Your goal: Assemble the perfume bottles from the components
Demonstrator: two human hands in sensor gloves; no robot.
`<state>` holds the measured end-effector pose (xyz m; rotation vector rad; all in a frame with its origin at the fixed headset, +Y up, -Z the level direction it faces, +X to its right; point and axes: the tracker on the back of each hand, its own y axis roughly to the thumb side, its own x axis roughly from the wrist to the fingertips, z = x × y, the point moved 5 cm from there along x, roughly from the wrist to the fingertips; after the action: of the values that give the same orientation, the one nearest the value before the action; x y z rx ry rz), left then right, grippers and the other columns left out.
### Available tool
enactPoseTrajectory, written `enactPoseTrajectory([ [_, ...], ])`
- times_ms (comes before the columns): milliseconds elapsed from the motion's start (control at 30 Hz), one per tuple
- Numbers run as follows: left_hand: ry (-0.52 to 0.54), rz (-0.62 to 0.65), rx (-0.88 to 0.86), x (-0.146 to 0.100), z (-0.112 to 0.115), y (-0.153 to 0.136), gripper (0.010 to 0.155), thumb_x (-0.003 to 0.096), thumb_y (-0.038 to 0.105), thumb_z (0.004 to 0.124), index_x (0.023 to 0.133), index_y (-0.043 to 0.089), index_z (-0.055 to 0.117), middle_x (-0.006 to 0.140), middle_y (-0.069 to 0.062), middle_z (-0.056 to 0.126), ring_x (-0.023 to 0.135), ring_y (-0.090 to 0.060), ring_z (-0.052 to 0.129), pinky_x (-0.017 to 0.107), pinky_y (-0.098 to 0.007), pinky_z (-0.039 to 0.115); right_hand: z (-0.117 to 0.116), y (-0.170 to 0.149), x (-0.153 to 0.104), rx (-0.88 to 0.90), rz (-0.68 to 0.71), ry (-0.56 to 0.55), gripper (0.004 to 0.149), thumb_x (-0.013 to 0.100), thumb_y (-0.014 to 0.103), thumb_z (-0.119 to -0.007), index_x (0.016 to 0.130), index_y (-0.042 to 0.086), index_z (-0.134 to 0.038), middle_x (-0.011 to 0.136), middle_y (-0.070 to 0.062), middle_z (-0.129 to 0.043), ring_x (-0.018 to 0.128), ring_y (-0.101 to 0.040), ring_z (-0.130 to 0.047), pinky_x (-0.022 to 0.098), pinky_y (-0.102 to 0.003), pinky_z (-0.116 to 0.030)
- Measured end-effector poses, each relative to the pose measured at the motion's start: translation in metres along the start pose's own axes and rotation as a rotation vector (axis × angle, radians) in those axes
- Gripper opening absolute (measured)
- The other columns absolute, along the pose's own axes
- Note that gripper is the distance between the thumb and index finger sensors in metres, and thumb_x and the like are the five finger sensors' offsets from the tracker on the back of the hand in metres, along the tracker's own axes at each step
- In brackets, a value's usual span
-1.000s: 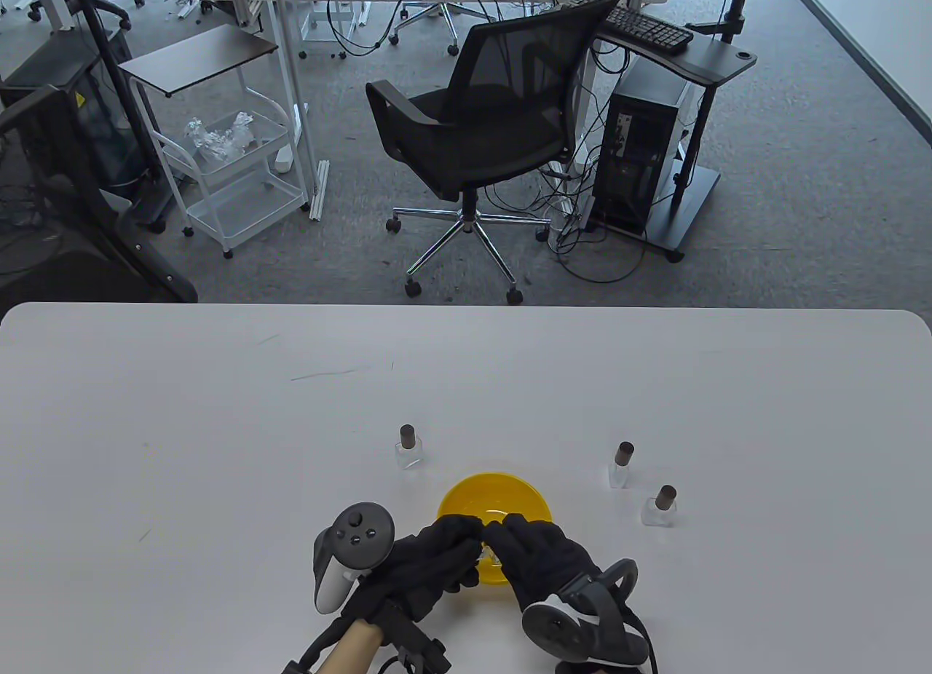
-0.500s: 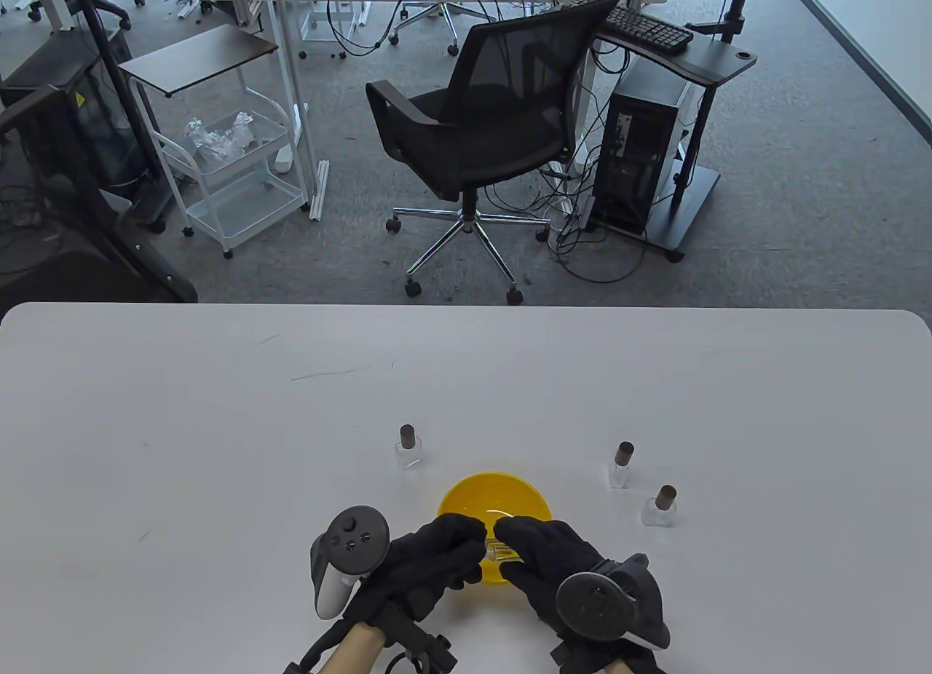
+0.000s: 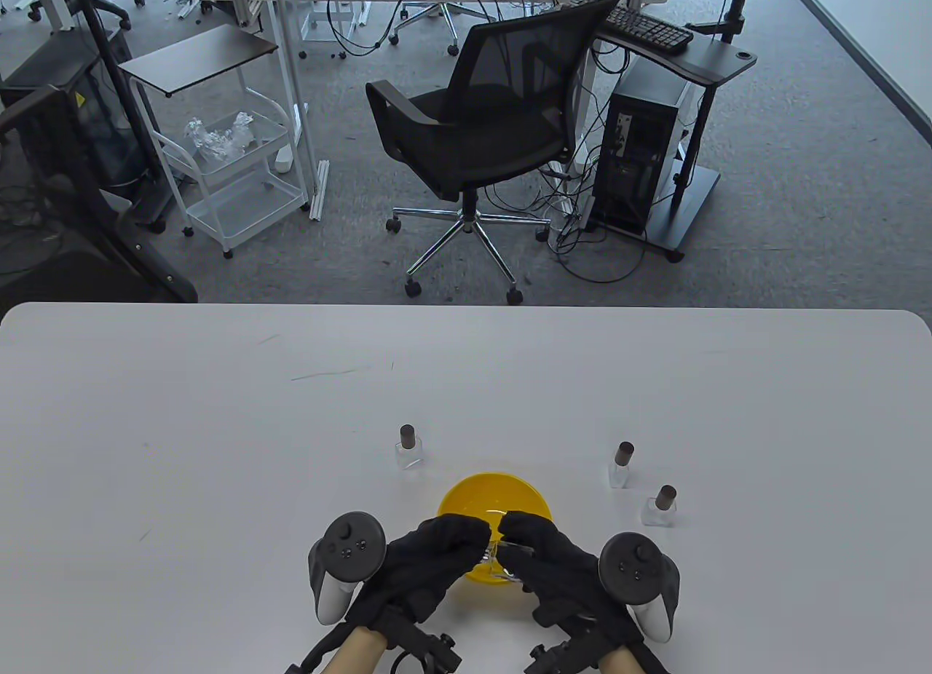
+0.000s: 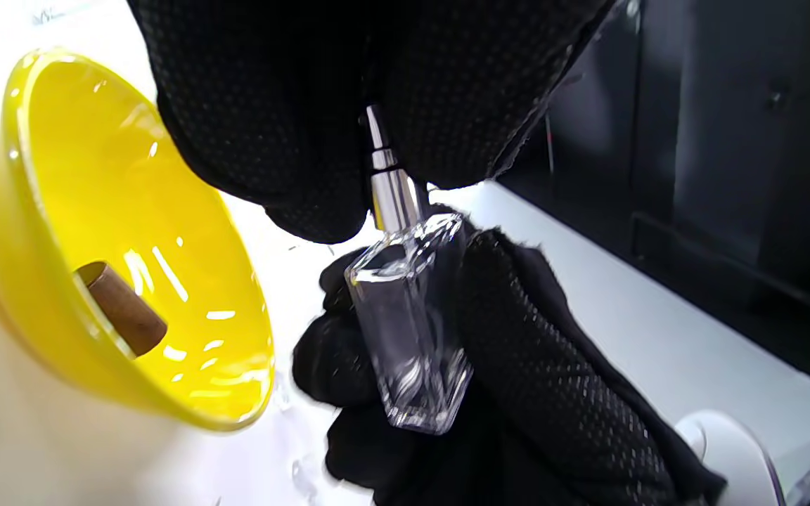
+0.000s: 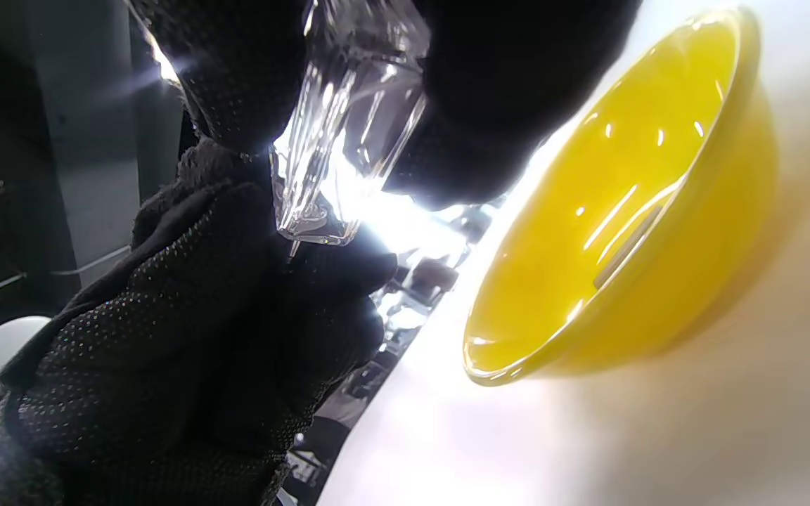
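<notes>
Since a second ago the right hand (image 3: 557, 565) has rolled over, so its tracker now faces up at the outer side of the wrist, while the left hand (image 3: 429, 565) has barely shifted. Right fingers curl round a clear glass bottle (image 4: 412, 330), held just above the near rim of the yellow bowl (image 3: 466, 498), and left fingertips (image 4: 306, 140) pinch the silver sprayer (image 4: 389, 184) seated in the bottle's neck. One brown cap (image 4: 122, 316) lies inside the bowl, just beyond the grip.
</notes>
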<state>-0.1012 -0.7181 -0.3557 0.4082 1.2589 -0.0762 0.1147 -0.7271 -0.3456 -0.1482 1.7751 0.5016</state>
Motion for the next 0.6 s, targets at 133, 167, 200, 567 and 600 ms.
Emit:
enactPoseTrajectory([
  [133, 0.034, 0.004, 0.041, -0.002, 0.001, 0.002, 0.039, 0.0507, 0.028, 0.083, 0.09, 0.032, 0.083, 0.084, 0.003, 0.091, 0.068, -0.025, 0.102, 0.05, -0.034, 0.09, 0.0, 0.004, -0.001, -0.016, 0.02, -0.018, 0.053, 0.058, 0.034, -0.077, 0.103, 0.011, -0.061, 0.087, -0.01, -0.087, 0.061, -0.034, -0.092, 0.041, -0.036, -0.082],
  [167, 0.031, 0.001, 0.04, -0.001, 0.002, 0.002, 0.041, 0.051, 0.028, 0.083, 0.092, 0.03, 0.081, 0.085, 0.002, 0.091, 0.067, -0.026, 0.102, 0.05, -0.034, 0.09, 0.001, 0.004, -0.001, -0.005, 0.019, -0.024, 0.053, 0.058, 0.034, -0.077, 0.103, 0.012, -0.061, 0.087, -0.01, -0.087, 0.061, -0.034, -0.092, 0.041, -0.035, -0.081],
  [200, 0.028, -0.005, 0.03, 0.0, 0.003, 0.001, 0.043, 0.0512, 0.028, 0.082, 0.094, 0.028, 0.079, 0.086, 0.0, 0.09, 0.067, -0.026, 0.102, 0.049, -0.034, 0.09, 0.002, 0.004, -0.001, 0.008, 0.021, -0.03, 0.052, 0.058, 0.033, -0.077, 0.103, 0.012, -0.061, 0.087, -0.01, -0.087, 0.061, -0.034, -0.092, 0.041, -0.035, -0.081],
  [567, -0.123, -0.116, -0.067, 0.004, 0.014, -0.022, 0.05, 0.053, 0.047, 0.075, 0.09, 0.014, 0.086, 0.076, -0.011, 0.097, 0.053, -0.029, 0.105, 0.037, -0.036, 0.091, 0.007, 0.004, -0.001, 0.043, 0.028, -0.054, 0.051, 0.058, 0.033, -0.078, 0.103, 0.013, -0.062, 0.087, -0.01, -0.087, 0.061, -0.034, -0.091, 0.042, -0.035, -0.081],
  [600, -0.122, -0.1, -0.049, 0.004, 0.014, -0.019, 0.05, 0.0527, 0.045, 0.076, 0.09, 0.014, 0.085, 0.076, -0.012, 0.097, 0.053, -0.028, 0.105, 0.038, -0.036, 0.091, 0.007, 0.002, -0.001, 0.05, 0.021, -0.057, 0.051, 0.058, 0.033, -0.078, 0.103, 0.013, -0.062, 0.087, -0.01, -0.087, 0.061, -0.035, -0.091, 0.042, -0.035, -0.081],
])
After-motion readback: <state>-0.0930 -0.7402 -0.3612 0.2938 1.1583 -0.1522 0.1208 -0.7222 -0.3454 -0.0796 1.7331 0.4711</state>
